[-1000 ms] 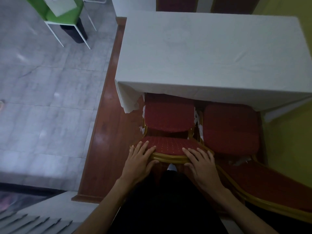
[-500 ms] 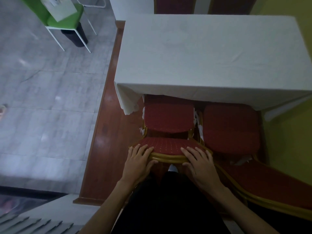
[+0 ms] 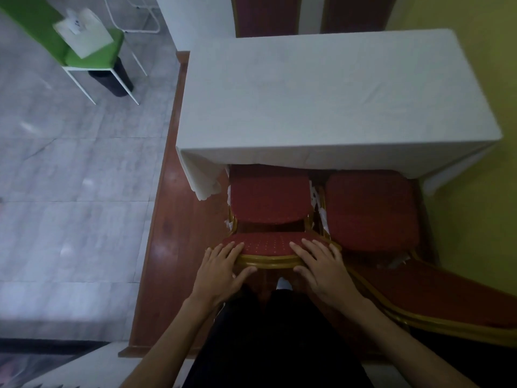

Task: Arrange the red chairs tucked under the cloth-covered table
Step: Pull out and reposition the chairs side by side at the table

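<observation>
Head view, white-clothed bench on wooden platform, grey tiled floor, yellow wall, left hand and right hand each grasping red chair backrest.

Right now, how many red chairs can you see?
4: one under both hands, one beside it, two backs beyond the table. More may be hidden.

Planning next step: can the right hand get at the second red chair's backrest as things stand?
Probably yes. The right hand rests on the near chair backrest; the second chair backrest sits just beside it, nothing between.
</observation>
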{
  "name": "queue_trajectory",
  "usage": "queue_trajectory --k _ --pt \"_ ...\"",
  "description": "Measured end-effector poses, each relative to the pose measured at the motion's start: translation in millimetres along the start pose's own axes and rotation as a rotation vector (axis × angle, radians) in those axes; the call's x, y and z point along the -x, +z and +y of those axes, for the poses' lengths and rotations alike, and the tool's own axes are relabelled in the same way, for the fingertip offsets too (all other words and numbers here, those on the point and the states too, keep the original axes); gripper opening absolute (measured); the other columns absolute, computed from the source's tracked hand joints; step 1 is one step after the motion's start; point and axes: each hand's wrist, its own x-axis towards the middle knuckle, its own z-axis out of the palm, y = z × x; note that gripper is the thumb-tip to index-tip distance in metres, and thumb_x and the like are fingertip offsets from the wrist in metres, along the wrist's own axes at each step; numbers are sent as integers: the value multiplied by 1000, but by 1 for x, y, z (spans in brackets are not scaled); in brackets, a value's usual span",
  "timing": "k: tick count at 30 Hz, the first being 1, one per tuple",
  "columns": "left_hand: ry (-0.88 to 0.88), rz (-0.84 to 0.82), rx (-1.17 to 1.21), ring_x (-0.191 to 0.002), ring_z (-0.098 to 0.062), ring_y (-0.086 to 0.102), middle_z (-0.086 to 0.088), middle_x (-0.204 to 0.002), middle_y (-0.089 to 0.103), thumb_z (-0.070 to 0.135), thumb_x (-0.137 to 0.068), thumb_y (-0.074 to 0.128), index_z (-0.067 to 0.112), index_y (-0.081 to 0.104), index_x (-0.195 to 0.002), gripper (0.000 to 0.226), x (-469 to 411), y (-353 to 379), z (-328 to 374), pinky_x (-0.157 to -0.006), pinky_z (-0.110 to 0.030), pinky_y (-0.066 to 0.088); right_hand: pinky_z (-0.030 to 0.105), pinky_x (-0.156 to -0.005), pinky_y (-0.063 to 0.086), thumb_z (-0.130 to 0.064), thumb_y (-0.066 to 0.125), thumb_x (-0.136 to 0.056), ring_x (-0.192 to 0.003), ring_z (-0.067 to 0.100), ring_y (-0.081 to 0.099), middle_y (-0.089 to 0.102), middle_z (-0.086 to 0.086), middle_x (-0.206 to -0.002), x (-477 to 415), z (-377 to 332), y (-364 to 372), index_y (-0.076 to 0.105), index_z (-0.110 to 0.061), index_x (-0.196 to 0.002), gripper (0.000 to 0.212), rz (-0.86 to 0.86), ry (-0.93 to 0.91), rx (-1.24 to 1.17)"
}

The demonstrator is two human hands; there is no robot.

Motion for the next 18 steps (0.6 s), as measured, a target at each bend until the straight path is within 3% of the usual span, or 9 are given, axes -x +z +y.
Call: queue_trajectory --k 5,13,18 --pt "93 -34 -9 -148 -21 19 2 -160 27 84 -86 26 26 22 -155 90 -8 -13 23 -120 -43 7 54 -121 10 -74 20 -96 -152 22 10 17 -2 -165 6 15 -12 3 -41 -157 72 23 57 -69" --pt "451 -152 -45 -150 -22 12 0 -162 20 83 -87 27 24 19 -156 91 -57 -9 85 -119 -42 3 57 -119 12 -82 13 -90 -152 27 9 16 2 -165 59 56 -37 10 -36 -158 83 55 330 53" --pt "685 -225 -42 -149 -23 14 1 -161 22 82 -85 25 24 21 -155 91 -83 3 146 -120 -44 10 56 -118 10 -84 13 -88 -153 26 6 14 3 -166 115 91 -60 9 -37 -158 85 55 505 121"
